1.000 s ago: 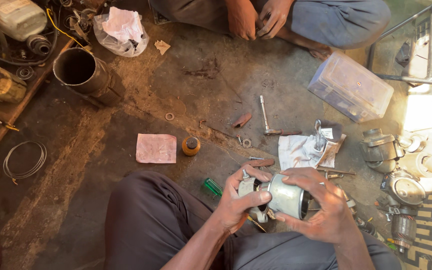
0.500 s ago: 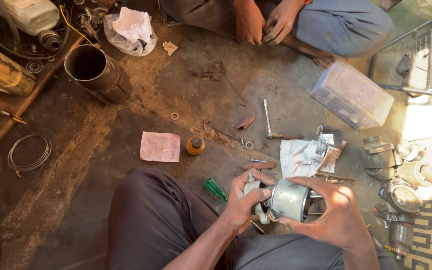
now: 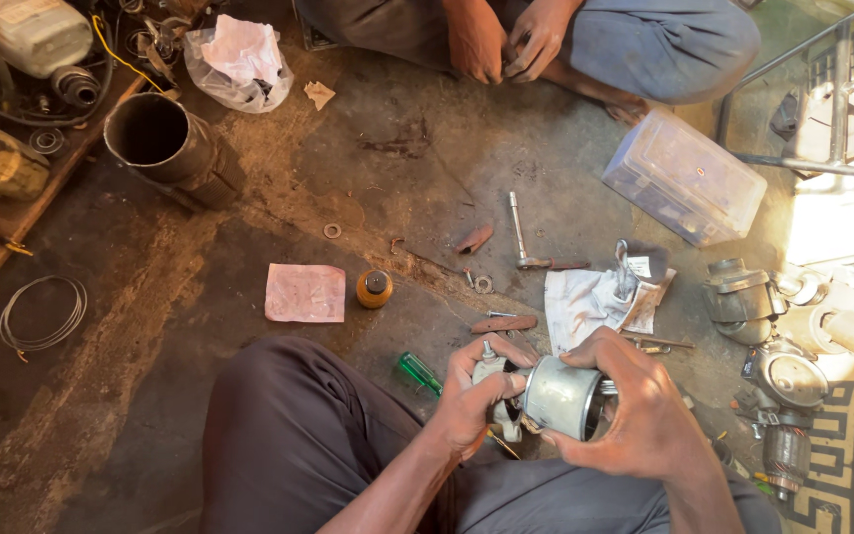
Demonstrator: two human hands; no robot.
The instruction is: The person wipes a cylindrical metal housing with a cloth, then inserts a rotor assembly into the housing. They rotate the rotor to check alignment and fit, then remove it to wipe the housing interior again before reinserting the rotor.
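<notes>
Metal can-shaped motor shell (image 3: 557, 398), held low in the middle, just above the lap. Lying on its side, long way running left to right. Right hand (image 3: 644, 415) wrapped round the right end, fingers curled tight over the top and thumb under, holding it firm. Left hand (image 3: 471, 400) pressed on the left end, fingers bent close round a pale end piece (image 3: 494, 381) that touches the shell there. Both hands touching the shell, one at each end, neither nearer than the other. Green-handled screwdriver (image 3: 417, 372) on the ground just left of the left hand. White rag (image 3: 585, 302) lying just past the shell. Clear plastic box (image 3: 684, 176) well apart, up to the right. Another person's hands (image 3: 506, 40) far off at the top.
</notes>
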